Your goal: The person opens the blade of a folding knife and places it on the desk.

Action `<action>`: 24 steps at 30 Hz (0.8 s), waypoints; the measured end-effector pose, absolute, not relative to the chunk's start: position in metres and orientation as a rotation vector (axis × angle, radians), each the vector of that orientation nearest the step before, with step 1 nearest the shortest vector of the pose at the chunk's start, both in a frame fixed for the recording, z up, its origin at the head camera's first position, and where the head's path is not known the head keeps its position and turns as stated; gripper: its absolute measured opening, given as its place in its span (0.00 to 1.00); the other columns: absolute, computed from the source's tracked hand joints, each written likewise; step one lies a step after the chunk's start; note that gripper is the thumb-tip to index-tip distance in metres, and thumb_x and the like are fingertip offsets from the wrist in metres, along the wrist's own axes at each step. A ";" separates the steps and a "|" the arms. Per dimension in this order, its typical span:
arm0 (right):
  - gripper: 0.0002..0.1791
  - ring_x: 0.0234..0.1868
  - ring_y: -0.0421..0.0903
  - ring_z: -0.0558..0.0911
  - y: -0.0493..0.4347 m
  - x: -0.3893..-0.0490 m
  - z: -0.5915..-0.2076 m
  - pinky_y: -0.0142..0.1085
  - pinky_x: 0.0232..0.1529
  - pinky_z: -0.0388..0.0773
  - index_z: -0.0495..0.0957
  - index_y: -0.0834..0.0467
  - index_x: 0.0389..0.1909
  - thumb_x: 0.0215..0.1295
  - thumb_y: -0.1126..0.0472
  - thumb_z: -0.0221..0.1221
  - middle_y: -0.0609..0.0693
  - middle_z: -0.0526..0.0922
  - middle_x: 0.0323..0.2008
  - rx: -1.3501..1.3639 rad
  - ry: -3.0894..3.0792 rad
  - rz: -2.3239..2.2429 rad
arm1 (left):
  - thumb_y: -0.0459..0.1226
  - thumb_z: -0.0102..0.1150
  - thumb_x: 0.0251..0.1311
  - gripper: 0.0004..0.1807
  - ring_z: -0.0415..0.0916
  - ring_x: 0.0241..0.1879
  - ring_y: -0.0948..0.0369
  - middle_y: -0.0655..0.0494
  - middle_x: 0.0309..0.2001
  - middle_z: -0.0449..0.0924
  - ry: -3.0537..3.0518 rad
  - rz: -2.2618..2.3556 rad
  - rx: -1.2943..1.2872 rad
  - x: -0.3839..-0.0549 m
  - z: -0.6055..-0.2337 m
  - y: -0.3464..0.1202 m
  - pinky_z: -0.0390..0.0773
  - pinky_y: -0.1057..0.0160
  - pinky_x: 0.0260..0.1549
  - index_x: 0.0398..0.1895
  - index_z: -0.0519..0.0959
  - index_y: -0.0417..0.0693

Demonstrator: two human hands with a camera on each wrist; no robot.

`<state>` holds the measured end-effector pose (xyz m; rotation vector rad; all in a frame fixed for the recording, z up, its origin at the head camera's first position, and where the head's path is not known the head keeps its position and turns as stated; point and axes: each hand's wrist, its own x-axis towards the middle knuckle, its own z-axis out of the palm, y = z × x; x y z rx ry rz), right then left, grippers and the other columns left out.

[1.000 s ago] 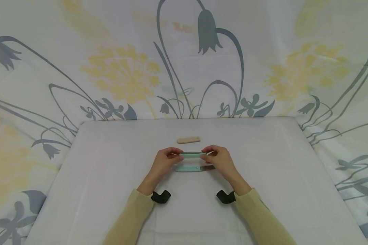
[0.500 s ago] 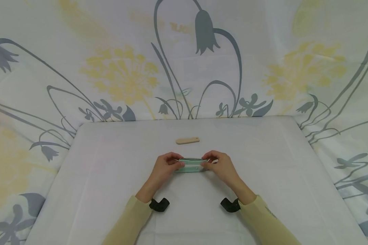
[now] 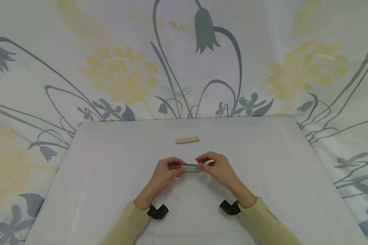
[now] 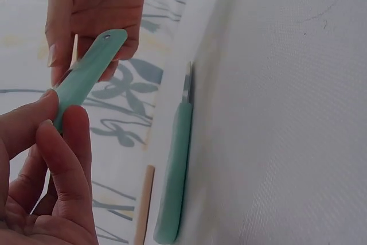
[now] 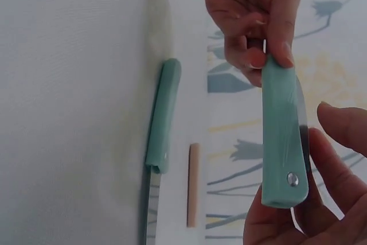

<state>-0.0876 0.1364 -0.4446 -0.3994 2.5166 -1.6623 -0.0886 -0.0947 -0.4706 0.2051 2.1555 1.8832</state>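
Note:
My left hand (image 3: 167, 170) pinches one end of a folding knife with a mint-green handle (image 5: 281, 124), held above the table. Its blade (image 5: 303, 107) lies folded along the handle, edging out of one side. A silver rivet (image 5: 293, 179) marks the other end. There my right hand (image 3: 216, 166) stands close, thumb apart from the handle and some fingers behind it. A second mint-green folding knife (image 4: 175, 170) lies on the table with its blade (image 4: 187, 84) out; in the head view the held knife and hands hide it.
A slim beige piece (image 3: 187, 140) with rounded ends lies on the white table (image 3: 125, 136), beyond the hands. Flower-printed fabric (image 3: 184, 68) hangs behind and at both sides. Black wrist mounts (image 3: 157, 211) sit at the sleeve cuffs.
Both hands have brought the held knife nearer the body, over the knife on the table. The right hand's fingertips have come away from the end they were pinching.

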 end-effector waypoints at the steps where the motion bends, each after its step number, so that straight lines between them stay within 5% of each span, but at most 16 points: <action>1: 0.11 0.41 0.46 0.81 0.135 -0.088 -0.444 0.36 0.40 0.80 0.85 0.60 0.44 0.62 0.60 0.69 0.47 0.85 0.40 -0.410 2.507 -1.671 | 0.34 0.70 0.58 0.11 0.79 0.31 0.59 0.51 0.33 0.85 2.155 1.883 0.217 -0.088 -0.470 -0.094 0.78 0.63 0.33 0.43 0.84 0.41; 17: 0.04 0.36 0.44 0.81 0.121 -0.085 -0.446 0.36 0.36 0.80 0.87 0.54 0.37 0.64 0.58 0.68 0.43 0.85 0.34 -0.482 2.450 -1.595 | 0.31 0.68 0.60 0.12 0.81 0.34 0.62 0.50 0.35 0.86 2.069 1.917 0.235 -0.081 -0.469 -0.089 0.77 0.66 0.33 0.45 0.81 0.35; 24: 0.04 0.34 0.44 0.81 0.120 -0.086 -0.448 0.37 0.34 0.79 0.86 0.54 0.35 0.64 0.58 0.67 0.43 0.85 0.34 -0.454 2.465 -1.596 | 0.27 0.66 0.59 0.10 0.80 0.33 0.62 0.49 0.34 0.85 2.061 1.908 0.218 -0.072 -0.439 -0.086 0.76 0.66 0.33 0.43 0.80 0.32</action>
